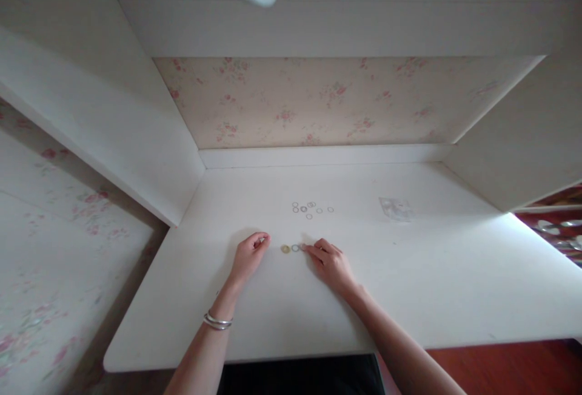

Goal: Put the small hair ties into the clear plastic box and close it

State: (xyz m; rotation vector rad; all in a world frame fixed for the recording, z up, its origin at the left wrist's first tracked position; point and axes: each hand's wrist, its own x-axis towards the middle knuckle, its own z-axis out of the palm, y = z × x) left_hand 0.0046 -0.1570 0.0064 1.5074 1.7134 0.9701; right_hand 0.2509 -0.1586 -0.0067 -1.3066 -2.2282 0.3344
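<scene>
Right hand (pixel 330 263): perhaps pinching thin grey metal ring (pixel 303 245) between bunched fingertips
Left hand (pixel 249 255): resting near-closed, hiding any contents
Ring row (pixel 292 248): seemingly aligning, needing release

Both bare forearms reach in from the near side, the left forearm (pixel 205 349) slanting far and right, the right forearm (pixel 402 340) far and left. The left hand (pixel 250 256) is loosely curled, thumb and fingertips drawn together. The right hand (pixel 331 266) lies palm down, forefinger stretched left, other fingers bent. The hands are apart.
</scene>
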